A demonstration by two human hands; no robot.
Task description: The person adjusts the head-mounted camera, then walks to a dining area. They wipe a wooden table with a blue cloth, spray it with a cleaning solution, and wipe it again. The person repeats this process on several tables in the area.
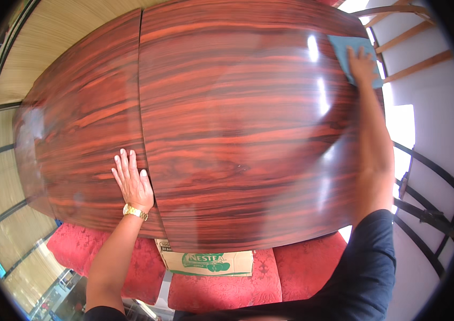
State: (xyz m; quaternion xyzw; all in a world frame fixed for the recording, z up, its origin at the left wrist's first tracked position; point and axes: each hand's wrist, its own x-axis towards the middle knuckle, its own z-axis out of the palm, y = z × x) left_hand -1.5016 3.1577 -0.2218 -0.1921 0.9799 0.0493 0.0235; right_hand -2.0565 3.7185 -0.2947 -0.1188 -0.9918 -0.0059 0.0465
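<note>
A large glossy table (227, 123) with reddish-brown, dark-streaked wood grain fills the middle of the view. At its far right edge my right hand (362, 64) lies flat with spread fingers on a light blue cloth (345, 48), pressing it against the tabletop. My left hand (133, 182) rests open on the wood near the front, just left of the seam that crosses the table. A gold wristwatch (135, 212) is on my left wrist. Nothing is held in the left hand.
Red patterned cushioned seats (227, 291) stand along the near edge, with a cardboard box (208, 263) on them. Wooden bars (417, 65) and dark curved metal bars (430, 214) are at the right. A light wood-grain panel (66, 43) is behind the far left.
</note>
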